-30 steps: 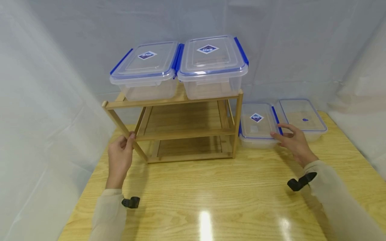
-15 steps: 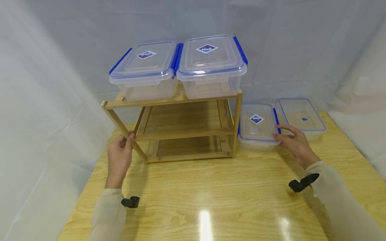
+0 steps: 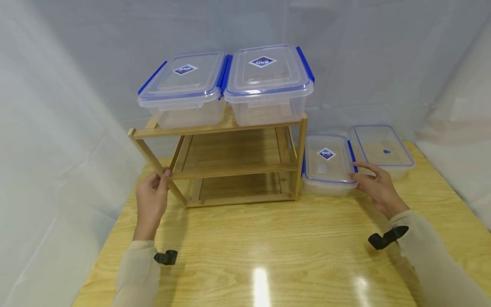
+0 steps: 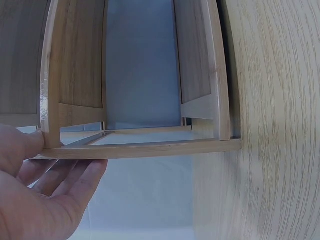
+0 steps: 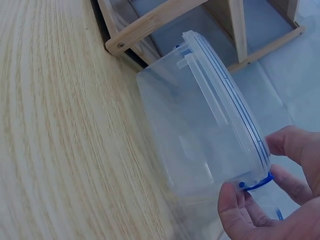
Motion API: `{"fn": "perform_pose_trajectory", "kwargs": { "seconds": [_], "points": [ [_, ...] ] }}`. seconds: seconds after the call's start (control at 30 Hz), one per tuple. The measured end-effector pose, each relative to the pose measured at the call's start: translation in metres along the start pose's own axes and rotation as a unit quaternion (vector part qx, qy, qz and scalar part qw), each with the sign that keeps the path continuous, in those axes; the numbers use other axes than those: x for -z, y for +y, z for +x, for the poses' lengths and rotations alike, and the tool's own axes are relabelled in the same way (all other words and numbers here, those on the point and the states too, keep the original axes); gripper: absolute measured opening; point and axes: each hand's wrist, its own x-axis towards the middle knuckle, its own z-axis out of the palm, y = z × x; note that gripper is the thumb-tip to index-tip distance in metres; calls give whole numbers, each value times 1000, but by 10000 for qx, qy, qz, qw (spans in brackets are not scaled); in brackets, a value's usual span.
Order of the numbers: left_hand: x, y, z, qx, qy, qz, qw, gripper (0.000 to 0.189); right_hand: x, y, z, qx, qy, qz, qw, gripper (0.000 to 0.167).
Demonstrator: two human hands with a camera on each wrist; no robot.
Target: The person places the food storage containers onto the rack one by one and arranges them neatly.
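Observation:
My left hand (image 3: 151, 204) holds the left front post of a three-tier wooden rack (image 3: 234, 171). In the left wrist view the thumb lies on one side of the rack's frame (image 4: 150, 149) and the fingers go round the other. My right hand (image 3: 380, 192) grips the right front corner of a clear lidded food container (image 3: 329, 168) with blue clips. It sits on the table, just right of the rack. The right wrist view shows fingers on the container's (image 5: 195, 135) side by the blue clip (image 5: 260, 184) and the thumb at the lid edge.
Two more lidded containers, the left one (image 3: 184, 87) and the right one (image 3: 270, 81), stand side by side on the rack's top tier. Another clear container (image 3: 385, 147) is at the back right of the wooden table (image 3: 245, 247). Grey sheeting (image 3: 345, 51) hangs behind.
The container in my right hand has slid slightly toward me along the table, with the hand following. The left hand and the rack stay nearly in place.

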Motion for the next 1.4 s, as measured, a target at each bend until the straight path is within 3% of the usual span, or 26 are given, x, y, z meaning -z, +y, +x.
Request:
{"fn": "perform_pose_trajectory", "kwargs": {
  "seconds": [0.47, 0.77, 1.4],
  "points": [
    [0, 1, 1, -12, 14, -11, 10000, 44, 8, -9, -18, -2, -89, 466, 9989, 42],
    [0, 0, 1, -91, 25, 21, 10000, 44, 17, -22, -35, 202, -105, 570, 9981, 39],
    [2, 2, -1, -11, -46, 183, 9998, 46, 35, -33, -87, 336, -384, 219, 9985, 44]
  ]
}}
